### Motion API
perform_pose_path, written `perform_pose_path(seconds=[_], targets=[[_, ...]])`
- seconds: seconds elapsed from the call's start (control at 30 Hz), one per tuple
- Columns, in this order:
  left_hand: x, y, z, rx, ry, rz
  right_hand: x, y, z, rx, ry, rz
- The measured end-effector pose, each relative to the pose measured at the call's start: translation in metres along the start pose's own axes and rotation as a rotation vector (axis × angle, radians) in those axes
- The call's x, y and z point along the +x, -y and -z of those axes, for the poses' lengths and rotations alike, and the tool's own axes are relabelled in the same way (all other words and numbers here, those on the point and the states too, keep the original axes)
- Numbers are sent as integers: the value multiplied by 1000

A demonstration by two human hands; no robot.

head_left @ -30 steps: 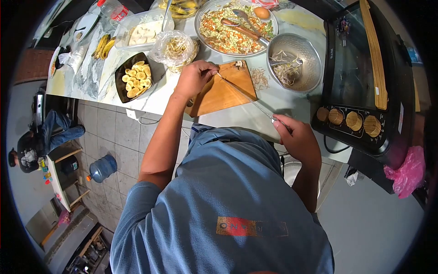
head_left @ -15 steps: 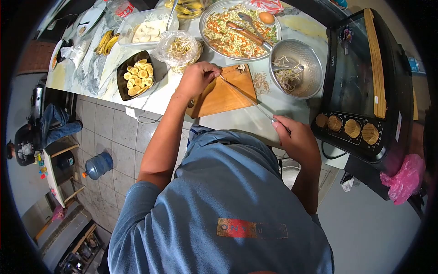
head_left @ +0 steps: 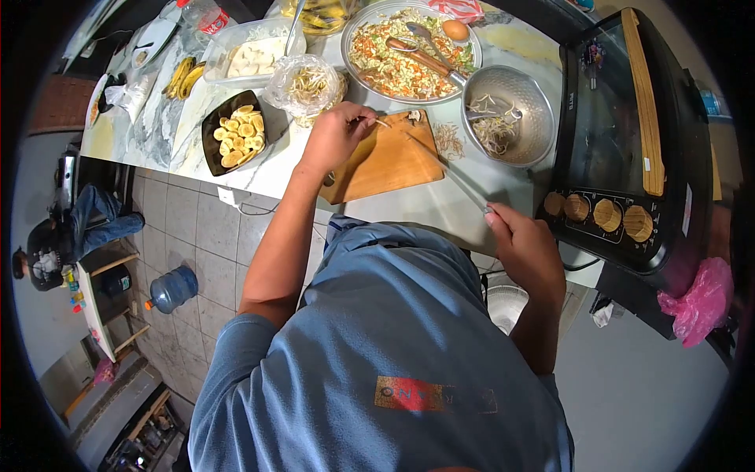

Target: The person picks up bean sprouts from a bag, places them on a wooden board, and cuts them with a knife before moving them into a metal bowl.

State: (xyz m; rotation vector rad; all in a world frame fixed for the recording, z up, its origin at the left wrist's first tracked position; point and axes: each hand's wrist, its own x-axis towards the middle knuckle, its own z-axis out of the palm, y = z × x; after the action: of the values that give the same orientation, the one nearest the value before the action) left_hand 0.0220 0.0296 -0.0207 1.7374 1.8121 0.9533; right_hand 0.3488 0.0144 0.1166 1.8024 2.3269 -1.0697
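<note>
Wearing a blue shirt [head_left: 393,315] with a faded patch [head_left: 421,395] (an N and an O can be read, the other letters faint), a person works two-handed at a kitchen counter [head_left: 283,157]. The right hand [head_left: 525,245] is clamped around a long knife [head_left: 456,173], the palm concealing most of its handle, the blurred blade slanting left over a wooden cutting board [head_left: 385,169]. At the board's far left corner, the left hand [head_left: 338,134] pinches thumb and finger together on a thin pale strand [head_left: 383,123]; its tip pokes out rightward, near the knife's point, while the end inside the pinch is hidden. To the right, a black oven [head_left: 684,197] bears lettering too small to read. Beyond the board stand a metal bowl [head_left: 539,126] of sprouts [head_left: 494,135], a round tray [head_left: 346,47] of shredded vegetables [head_left: 393,67] and a bottle [head_left: 197,12], its red label illegible, its top cut off.
</note>
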Motion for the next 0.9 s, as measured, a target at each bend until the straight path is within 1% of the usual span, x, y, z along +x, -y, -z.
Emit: perform_pose_path(seconds=[0.03, 0.1, 0.2, 0.27, 0.3, 0.37, 0.4, 0.5, 0.57, 0.67, 0.73, 0.8, 0.87, 0.9], targets=[[0, -5, 2, -17, 0, 44, -1, -5, -3, 55, 8, -35], [-2, -3, 0, -60, -25, 38, -5, -9, -6, 112, 13, -77], [-4, -6, 1, -98, -61, 37, -13, -8, -12, 63, -32, -99], [-4, -8, 2, -93, -64, 42, -17, -10, -14, 7, -125, -111], [-3, -9, 3, -101, -56, 56, -18, -10, -15, 11, -127, -116], [-2, -11, 4, -110, -39, 65, -20, -9, -15, -21, -119, -211], [-1, -11, 3, -112, -44, 58, -21, -10, -17, -17, -123, -219], [2, -14, 1, -111, -43, 30, -25, -13, -25, -76, -102, -228], [2, -16, 1, -107, -37, 12, -28, -14, -29, -37, -93, -171], [5, -18, 2, -103, -22, 14, -33, -14, -30, 30, -139, -195], [6, -14, 1, -158, -54, 18, -33, -13, -31, 48, -152, -191], [6, -16, 4, -131, -61, 27, -32, -12, -33, 66, -164, -190], [7, -17, 5, -105, -71, 34, -27, -11, -38, 111, -160, -106], [6, -16, 5, -102, -76, 43, -24, -10, -40, 113, -162, -107]])
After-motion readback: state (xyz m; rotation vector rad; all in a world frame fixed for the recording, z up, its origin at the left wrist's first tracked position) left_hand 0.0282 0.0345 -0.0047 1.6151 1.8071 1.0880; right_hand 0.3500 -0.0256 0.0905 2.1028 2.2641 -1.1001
